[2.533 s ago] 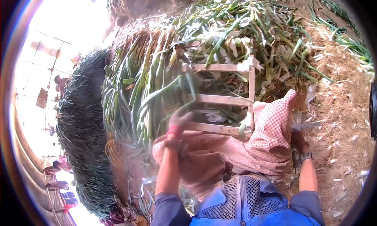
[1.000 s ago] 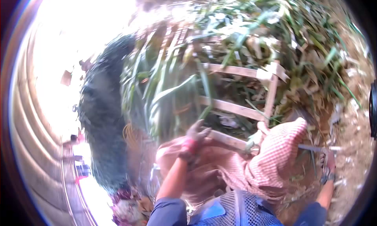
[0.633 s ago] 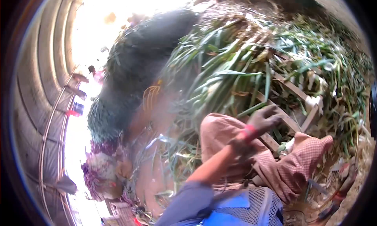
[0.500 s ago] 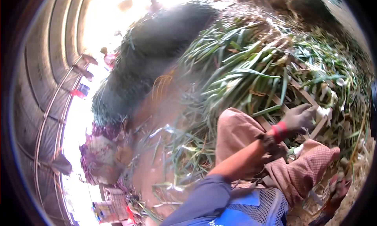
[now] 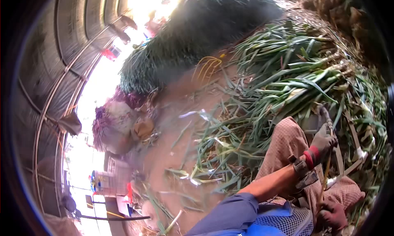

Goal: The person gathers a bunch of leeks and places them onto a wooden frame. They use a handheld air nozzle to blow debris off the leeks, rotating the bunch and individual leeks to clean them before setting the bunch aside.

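Note:
My left hand (image 5: pixel 325 140), in a grey glove with a red cuff, is closed around a thin yellow-brown strip (image 5: pixel 326 170) above my lap. A narrow grey piece sticks up past its fingers; whether it is a finger or an object is unclear. The strip runs down to my right hand (image 5: pixel 333 215), in a dark red glove at the lower right, its fingers curled at the strip's lower end. Beyond my left hand lie long green onion-like stalks (image 5: pixel 295 88). Wooden slats (image 5: pixel 353 131) stand to the right of my knees, with a white wrapping on one.
A large dark green stack (image 5: pixel 193 35) rises at the back. Yellow loops (image 5: pixel 208 68) lie on the brown floor (image 5: pixel 164 154). Purple-and-white sacks (image 5: pixel 117 125) stand at left, near a crate (image 5: pixel 107 180). Loose leaves (image 5: pixel 230 150) are scattered beside my leg.
The view has swung left. My left hand has moved from the white-wrapped slat to the strip. My right hand, blurred at the lower right before, now shows at the strip's lower end.

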`<action>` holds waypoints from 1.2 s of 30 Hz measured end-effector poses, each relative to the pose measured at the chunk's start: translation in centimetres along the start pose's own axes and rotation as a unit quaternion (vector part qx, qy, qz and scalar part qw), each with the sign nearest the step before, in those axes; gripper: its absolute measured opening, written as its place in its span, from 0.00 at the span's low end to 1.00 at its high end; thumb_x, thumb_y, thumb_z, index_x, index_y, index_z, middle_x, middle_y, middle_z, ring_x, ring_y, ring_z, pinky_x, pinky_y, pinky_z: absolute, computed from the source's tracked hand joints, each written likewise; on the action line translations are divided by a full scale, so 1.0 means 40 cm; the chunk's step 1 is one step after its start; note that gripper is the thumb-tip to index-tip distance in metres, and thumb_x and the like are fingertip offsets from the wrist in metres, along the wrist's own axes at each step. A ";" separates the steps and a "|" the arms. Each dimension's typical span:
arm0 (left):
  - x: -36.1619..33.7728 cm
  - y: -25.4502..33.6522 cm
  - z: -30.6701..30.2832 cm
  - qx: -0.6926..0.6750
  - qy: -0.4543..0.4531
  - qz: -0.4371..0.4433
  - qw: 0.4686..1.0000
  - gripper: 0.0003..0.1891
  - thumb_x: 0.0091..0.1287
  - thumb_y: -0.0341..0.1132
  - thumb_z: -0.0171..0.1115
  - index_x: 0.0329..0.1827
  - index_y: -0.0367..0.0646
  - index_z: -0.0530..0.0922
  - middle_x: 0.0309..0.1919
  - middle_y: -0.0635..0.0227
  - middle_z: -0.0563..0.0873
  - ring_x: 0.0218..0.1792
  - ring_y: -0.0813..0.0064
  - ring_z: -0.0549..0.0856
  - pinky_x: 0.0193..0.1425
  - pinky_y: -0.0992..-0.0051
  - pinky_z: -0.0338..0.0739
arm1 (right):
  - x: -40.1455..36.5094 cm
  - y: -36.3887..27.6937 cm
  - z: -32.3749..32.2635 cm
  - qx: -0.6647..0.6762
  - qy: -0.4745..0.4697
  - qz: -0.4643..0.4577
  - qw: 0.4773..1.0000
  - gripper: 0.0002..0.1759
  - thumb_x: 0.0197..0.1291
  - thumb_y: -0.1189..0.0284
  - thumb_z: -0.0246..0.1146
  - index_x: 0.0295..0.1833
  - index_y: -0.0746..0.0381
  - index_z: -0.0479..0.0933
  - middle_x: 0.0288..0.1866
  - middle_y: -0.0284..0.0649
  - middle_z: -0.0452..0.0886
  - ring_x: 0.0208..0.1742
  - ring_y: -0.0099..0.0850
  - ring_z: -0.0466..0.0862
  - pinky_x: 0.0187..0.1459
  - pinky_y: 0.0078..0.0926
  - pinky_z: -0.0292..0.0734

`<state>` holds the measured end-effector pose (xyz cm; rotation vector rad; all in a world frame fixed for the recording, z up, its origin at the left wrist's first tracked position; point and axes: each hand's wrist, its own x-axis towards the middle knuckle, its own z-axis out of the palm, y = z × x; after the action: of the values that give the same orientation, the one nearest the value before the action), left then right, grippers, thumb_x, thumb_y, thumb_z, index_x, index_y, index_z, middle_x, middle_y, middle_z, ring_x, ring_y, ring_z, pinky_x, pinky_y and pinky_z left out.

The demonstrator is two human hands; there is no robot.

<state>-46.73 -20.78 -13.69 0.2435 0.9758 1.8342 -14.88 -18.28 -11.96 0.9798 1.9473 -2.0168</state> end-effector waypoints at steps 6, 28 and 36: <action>-0.017 -0.174 -0.077 0.092 -0.144 0.142 0.975 0.48 0.73 0.23 0.69 0.92 0.42 0.50 0.58 0.74 0.84 0.49 0.85 0.80 0.54 0.82 0.78 | 0.260 -0.078 -0.022 0.209 0.136 -0.213 0.945 0.34 0.71 0.53 0.72 0.73 0.62 0.76 0.46 0.32 0.84 0.40 0.22 0.80 0.42 0.21 0.76; 0.041 -0.112 -0.112 0.504 -0.267 0.276 0.774 0.42 0.71 0.37 0.76 0.87 0.51 0.66 0.61 0.55 0.88 0.58 0.64 0.89 0.63 0.64 0.85 | 0.331 -0.112 -0.149 0.255 0.323 -0.263 0.872 0.14 0.71 0.70 0.66 0.57 0.65 0.80 0.36 0.30 0.81 0.32 0.20 0.77 0.37 0.20 0.72; 0.371 0.146 -0.188 0.841 0.057 0.060 0.534 0.51 0.59 0.56 0.79 0.83 0.44 0.66 0.69 0.53 0.81 0.71 0.52 0.80 0.74 0.55 0.76 | 0.323 -0.025 -0.276 0.273 0.375 -0.226 0.857 0.25 0.68 0.69 0.69 0.68 0.62 0.78 0.36 0.28 0.81 0.32 0.16 0.77 0.36 0.17 0.73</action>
<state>-61.98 -13.12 -18.16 1.3383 2.5696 0.2987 -21.68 -3.72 -17.56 1.8034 2.1129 -2.8721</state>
